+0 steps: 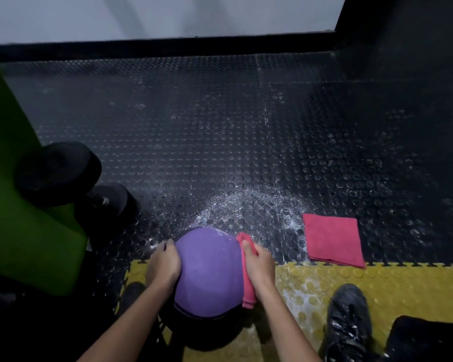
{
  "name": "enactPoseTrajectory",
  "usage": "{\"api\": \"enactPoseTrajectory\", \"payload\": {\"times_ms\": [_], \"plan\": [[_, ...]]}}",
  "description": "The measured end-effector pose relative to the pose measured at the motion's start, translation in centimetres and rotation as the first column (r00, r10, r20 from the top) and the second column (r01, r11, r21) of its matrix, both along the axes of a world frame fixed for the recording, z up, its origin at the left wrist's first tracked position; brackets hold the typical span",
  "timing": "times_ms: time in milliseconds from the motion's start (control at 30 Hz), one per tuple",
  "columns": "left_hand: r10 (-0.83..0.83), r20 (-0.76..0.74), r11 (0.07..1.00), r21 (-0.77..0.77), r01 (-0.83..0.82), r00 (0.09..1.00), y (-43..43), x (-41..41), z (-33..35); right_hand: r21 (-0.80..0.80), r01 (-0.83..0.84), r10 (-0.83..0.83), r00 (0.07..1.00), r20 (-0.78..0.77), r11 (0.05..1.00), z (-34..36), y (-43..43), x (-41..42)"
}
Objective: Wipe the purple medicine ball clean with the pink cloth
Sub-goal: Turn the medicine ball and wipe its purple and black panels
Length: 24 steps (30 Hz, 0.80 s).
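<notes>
dim room, light from above and ahead of me. wall [141, 17] washed pale, brightest. studded floor [194, 126] gives small glints; far right corner near black. my left hand [164, 259], right hand [259, 265] evenly lit, slightly soft. wide-angle bends edges; shoe [348, 322] smeared.

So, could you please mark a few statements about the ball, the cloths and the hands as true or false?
1. The right hand holds a pink cloth against the purple medicine ball. True.
2. The left hand also holds a cloth. False: it holds the ball's bare left side.
3. A second pink cloth lies on the floor. True.
4. The green mat lies right of the ball. False: it lies left.
</notes>
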<state>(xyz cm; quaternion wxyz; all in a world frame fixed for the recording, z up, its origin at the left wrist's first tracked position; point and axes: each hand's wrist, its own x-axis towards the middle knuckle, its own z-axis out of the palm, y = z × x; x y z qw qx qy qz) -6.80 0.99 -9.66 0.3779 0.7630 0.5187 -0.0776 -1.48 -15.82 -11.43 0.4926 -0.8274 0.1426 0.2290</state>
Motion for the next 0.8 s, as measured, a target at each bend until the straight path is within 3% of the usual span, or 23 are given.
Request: {"api": "enactPoseTrajectory", "payload": {"times_ms": [100,167,233,300,367,433,533,600,667,733,800], "plan": [[-0.027,0.006,0.999,0.022,0.027,1.0,-0.4,0.1,-0.3,-0.21,-0.114,0.166,0.954,0.251,0.971,1.7,1.8,-0.9],[-0.048,0.004,0.998,0.036,0.048,0.999,-0.2,0.2,-0.5,-0.3,-0.302,0.407,0.821,0.4,0.905,3.2,3.5,-1.2],[-0.069,0.005,0.996,0.053,0.069,0.998,-0.3,0.1,-0.4,-0.312,-0.396,0.502,0.736,0.454,0.864,3.6,4.2,-1.1],[-0.072,0.004,0.995,0.065,0.072,0.997,-0.6,0.1,-0.2,-0.175,-0.337,0.379,0.846,0.376,0.925,2.7,3.5,0.2],[-0.08,0.018,0.995,0.067,0.079,0.997,-1.0,0.2,-0.2,-0.04,-0.186,0.19,0.969,0.158,0.982,1.3,1.8,1.8],[-0.106,0.034,0.991,0.085,0.103,0.994,-1.4,0.4,-0.2,-0.066,-0.092,0.095,0.995,0.035,0.994,0.8,0.5,2.1],[-0.142,0.04,0.986,0.095,0.138,0.989,-1.0,0.8,0.2,-0.24,-0.124,0.175,0.963,0.207,0.963,1.5,1.6,0.1],[-0.15,0.045,0.985,0.09,0.146,0.988,-0.9,1.0,0.5,-0.317,-0.241,0.358,0.847,0.392,0.917,3.0,3.5,-1.5],[-0.179,0.055,0.982,0.073,0.174,0.982,-0.7,1.0,0.7,-0.367,-0.344,0.491,0.736,0.466,0.864,3.8,4.5,-2.3],[-0.227,0.095,0.974,0.031,0.225,0.969,-0.3,0.6,0.5,-0.312,-0.319,0.437,0.769,0.466,0.895,3.5,3.7,-1.5],[-0.335,0.16,0.942,0.029,0.334,0.929,-0.2,-0.2,0.3,-0.182,-0.19,0.243,0.908,0.341,0.965,2.1,1.6,0.3]]}}
